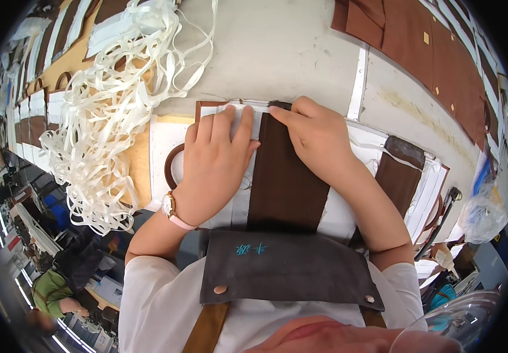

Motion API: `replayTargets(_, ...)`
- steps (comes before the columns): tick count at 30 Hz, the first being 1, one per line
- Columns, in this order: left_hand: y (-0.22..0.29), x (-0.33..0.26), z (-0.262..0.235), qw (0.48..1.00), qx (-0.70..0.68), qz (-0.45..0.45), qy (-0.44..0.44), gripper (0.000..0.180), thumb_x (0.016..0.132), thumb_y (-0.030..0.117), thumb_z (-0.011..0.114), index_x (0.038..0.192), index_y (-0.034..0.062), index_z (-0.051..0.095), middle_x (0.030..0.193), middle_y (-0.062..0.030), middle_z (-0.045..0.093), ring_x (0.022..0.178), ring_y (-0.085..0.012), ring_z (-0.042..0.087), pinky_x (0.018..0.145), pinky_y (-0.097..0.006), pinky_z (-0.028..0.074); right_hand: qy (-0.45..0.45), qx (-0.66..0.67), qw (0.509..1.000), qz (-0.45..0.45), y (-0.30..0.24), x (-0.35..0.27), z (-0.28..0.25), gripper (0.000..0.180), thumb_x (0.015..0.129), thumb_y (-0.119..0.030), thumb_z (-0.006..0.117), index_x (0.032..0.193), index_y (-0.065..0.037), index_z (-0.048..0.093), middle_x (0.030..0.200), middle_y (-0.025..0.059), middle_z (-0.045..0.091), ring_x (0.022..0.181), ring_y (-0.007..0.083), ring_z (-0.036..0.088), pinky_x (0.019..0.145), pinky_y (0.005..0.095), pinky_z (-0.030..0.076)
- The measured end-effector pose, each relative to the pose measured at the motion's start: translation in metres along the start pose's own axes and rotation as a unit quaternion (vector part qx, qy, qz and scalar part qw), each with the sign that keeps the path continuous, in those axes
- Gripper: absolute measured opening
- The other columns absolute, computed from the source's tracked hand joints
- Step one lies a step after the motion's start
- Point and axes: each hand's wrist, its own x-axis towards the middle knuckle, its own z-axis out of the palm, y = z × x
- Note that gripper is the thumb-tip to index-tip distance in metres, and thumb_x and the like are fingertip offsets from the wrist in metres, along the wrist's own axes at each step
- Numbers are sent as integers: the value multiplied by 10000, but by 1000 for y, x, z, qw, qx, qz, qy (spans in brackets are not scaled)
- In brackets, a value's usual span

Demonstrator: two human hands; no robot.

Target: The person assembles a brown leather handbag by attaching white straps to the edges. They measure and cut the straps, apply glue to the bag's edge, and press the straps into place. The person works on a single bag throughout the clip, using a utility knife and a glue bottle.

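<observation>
A work piece with white backing and a dark brown fabric panel (283, 176) lies flat in front of me. My left hand (215, 156) rests on a white strip (257, 126) left of the panel, its fingers spread and their tips near the piece's far edge. My right hand (321, 138) lies over the panel's upper right. Its index finger points left and presses at the top edge beside a small black patch (280, 106); the other fingers are curled under, and anything in them is hidden. A brown loop handle (173, 167) shows beside my left hand.
A tangled heap of white ribbon (110, 112) lies at the left. Brown panels (410, 53) are laid out at the far right. Another dark brown strip (401, 170) with white edging is right of my right forearm. A clear plastic bag (483, 215) hangs at the right edge.
</observation>
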Motion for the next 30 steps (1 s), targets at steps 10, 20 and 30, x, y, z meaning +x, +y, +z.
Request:
replayTargets(10, 20, -2, 16, 998, 14, 23, -54, 821, 931, 486, 576, 1505, -43, 318, 1551, -241, 344, 1467, -365, 298, 1172, -601, 158, -4, -72, 997, 30, 3, -18, -33, 311, 781, -40, 649, 1066, -120, 746, 807, 76, 532, 675, 229, 597, 574, 355, 495)
replayTargets(20, 21, -1, 20, 998, -34, 28, -39, 788, 913, 387, 650, 1477, -64, 333, 1543, -295, 319, 1457, -427, 287, 1176, -565, 200, 20, -19, 999, 29, 29, -44, -56, 398, 757, 40, 658, 1086, -158, 761, 742, 42, 498, 612, 200, 546, 539, 337, 480)
replayTargets(30, 25, 3, 18, 999, -11, 32, -42, 693, 912, 334, 666, 1441, -32, 408, 1507, -344, 335, 1418, -481, 324, 1151, -591, 228, 35, -21, 998, 42, 31, -41, -50, 360, 745, 30, 674, 1038, -155, 770, 730, 43, 512, 612, 201, 552, 529, 335, 471)
